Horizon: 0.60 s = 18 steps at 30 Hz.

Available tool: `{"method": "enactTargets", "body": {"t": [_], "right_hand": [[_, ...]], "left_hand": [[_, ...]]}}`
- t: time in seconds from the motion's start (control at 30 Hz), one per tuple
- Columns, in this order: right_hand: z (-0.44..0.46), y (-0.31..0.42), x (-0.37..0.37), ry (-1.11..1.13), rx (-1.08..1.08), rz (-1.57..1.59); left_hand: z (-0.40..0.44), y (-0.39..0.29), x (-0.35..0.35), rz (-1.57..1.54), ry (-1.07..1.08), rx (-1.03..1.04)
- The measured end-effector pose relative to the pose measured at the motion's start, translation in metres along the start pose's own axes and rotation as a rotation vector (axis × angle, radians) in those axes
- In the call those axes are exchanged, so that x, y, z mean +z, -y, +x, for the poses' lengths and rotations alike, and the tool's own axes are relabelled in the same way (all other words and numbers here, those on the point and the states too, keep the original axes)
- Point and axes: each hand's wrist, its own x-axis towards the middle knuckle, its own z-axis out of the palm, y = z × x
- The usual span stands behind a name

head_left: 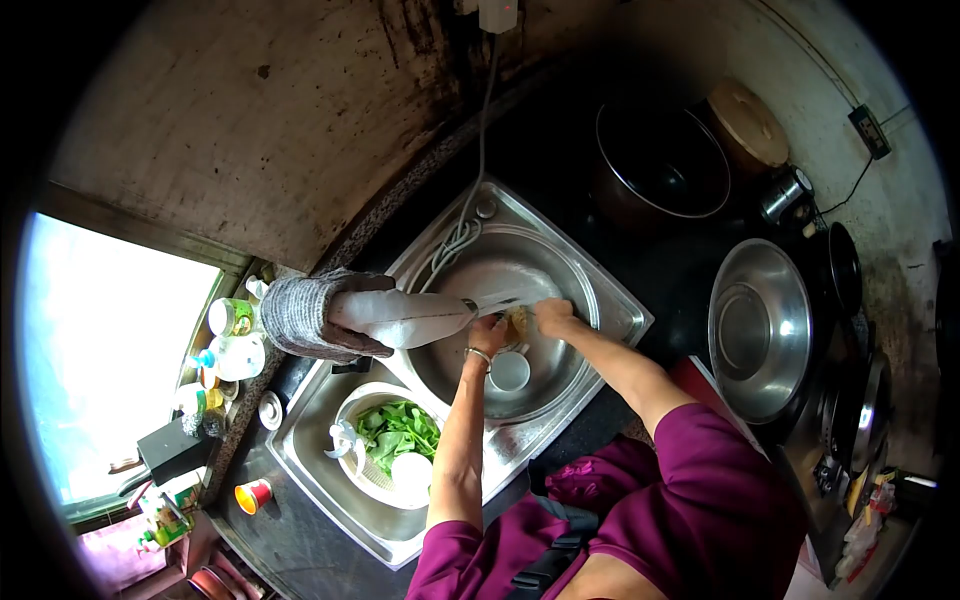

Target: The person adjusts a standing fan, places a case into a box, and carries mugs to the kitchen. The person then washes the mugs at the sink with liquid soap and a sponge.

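Observation:
Both hands are inside the large round basin (450,375) of a steel sink. My left hand (487,334) is closed around something yellowish-brown (516,326), beside the end of the wrapped faucet (405,318). On the other side of that item, my right hand (553,317) has its fingers curled; what they hold, if anything, is hidden. Just below my left hand, a small round metal cup or bowl (510,371) rests in the basin.
A basket (350,408) of green leaves (397,430) sits in the smaller basin. Bottles (238,357) line the window side. To the right are a large dark pot (663,160) and a wide metal bowl (760,330). An orange cup (253,496) stands at lower left.

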Motion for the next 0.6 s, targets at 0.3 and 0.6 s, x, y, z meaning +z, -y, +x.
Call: {"method": "enactTargets", "body": {"t": [0.3, 0.6], "right_hand": [[-0.002, -0.017, -0.015, -0.155, 0.029, 0.586], [-0.108, 0.011, -0.051, -0.295, -0.237, 1.006]], "left_hand": [[-0.005, -0.031, 0.002, -0.484, -0.059, -0.017], [-0.021, -0.13, 0.007, -1.114, -0.034, -0.12]]}}
